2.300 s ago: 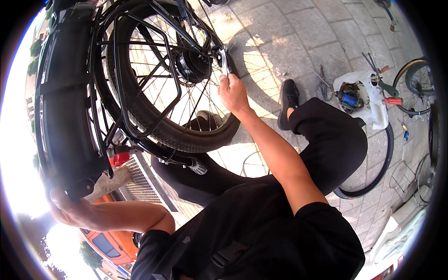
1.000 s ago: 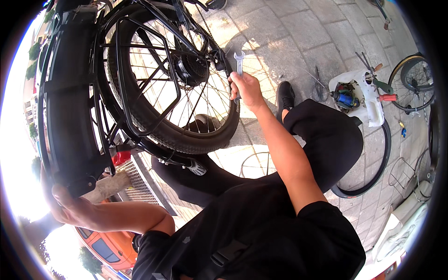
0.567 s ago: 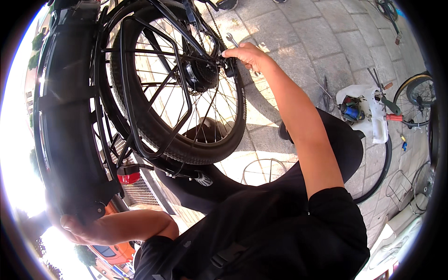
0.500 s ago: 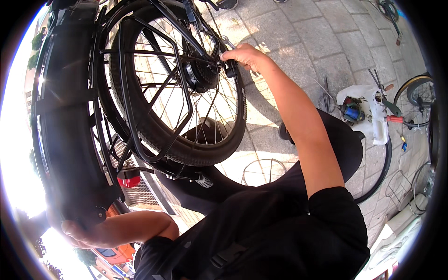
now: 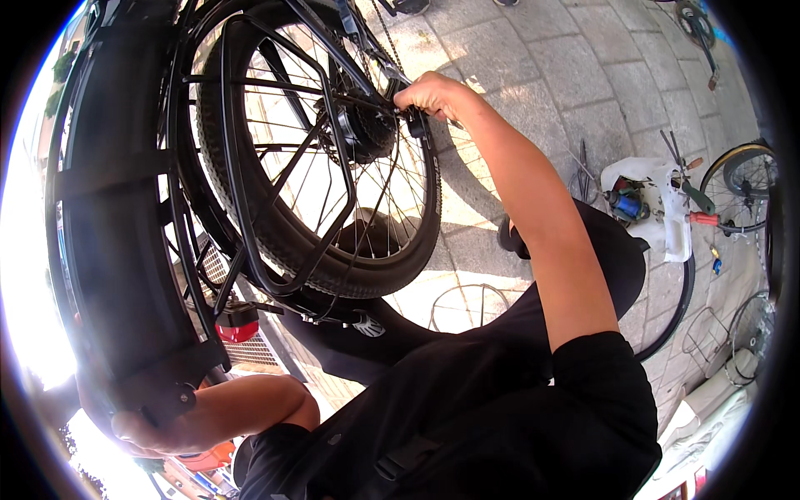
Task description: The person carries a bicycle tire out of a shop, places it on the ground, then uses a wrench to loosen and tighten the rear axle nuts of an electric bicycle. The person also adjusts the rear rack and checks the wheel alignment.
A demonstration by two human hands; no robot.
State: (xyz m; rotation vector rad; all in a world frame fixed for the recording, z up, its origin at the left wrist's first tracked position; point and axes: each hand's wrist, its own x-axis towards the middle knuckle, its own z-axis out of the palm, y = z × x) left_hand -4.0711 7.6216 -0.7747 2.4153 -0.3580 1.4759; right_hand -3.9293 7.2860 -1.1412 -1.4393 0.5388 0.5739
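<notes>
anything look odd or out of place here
Mainly the black tyre lying on the paving by the white tool container: its visible stretch shows no spokes, so it seems off any wheel.

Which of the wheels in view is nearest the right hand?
The large knobbly-tyred wheel at the upper left: the right hand is close beside its hub. The tan-edged wheel is far off at the right edge, past the white container.
</notes>
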